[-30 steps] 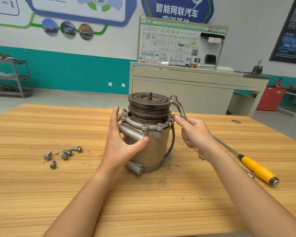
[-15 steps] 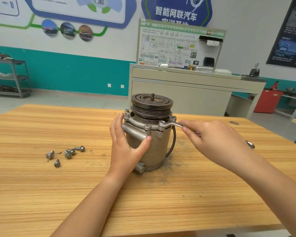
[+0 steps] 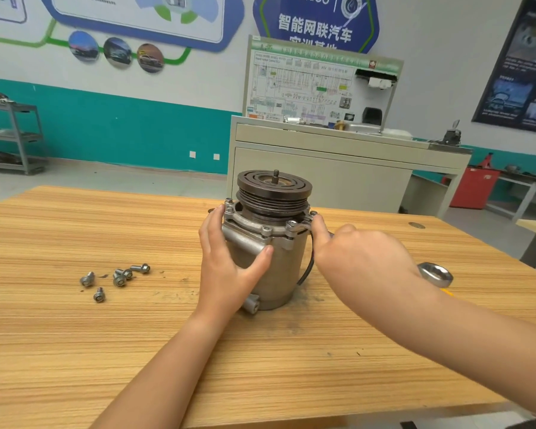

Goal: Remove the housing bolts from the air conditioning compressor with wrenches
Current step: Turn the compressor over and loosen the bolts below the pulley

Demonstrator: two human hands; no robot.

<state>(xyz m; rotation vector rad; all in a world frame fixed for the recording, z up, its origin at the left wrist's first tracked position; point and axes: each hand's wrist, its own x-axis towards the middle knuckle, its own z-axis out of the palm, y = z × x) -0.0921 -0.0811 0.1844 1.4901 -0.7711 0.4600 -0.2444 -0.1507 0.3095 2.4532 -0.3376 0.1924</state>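
Compressor (image 3: 287, 274) upright between hands | left hand (image 3: 226, 270) grips its body | right hand (image 3: 362, 258) grasps wrench (image 3: 435, 274) beside it

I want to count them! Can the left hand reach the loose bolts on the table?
Probably yes. The loose bolts lie just left of the left hand, with nothing between; it must only let go of the compressor.

This is an automotive training workshop. A blue wall sign (image 3: 316, 26) in Chinese names intelligent connected vehicles, round car photos (image 3: 118, 52) sit left of it, and a wiring-diagram teaching board (image 3: 307, 88) stands on a beige cabinet (image 3: 322, 181). A metal shelf rack (image 3: 13, 137) holds parts, and an air conditioning compressor (image 3: 273, 264) and loose bolts (image 3: 118, 277) sit on a wooden workbench (image 3: 75, 351).
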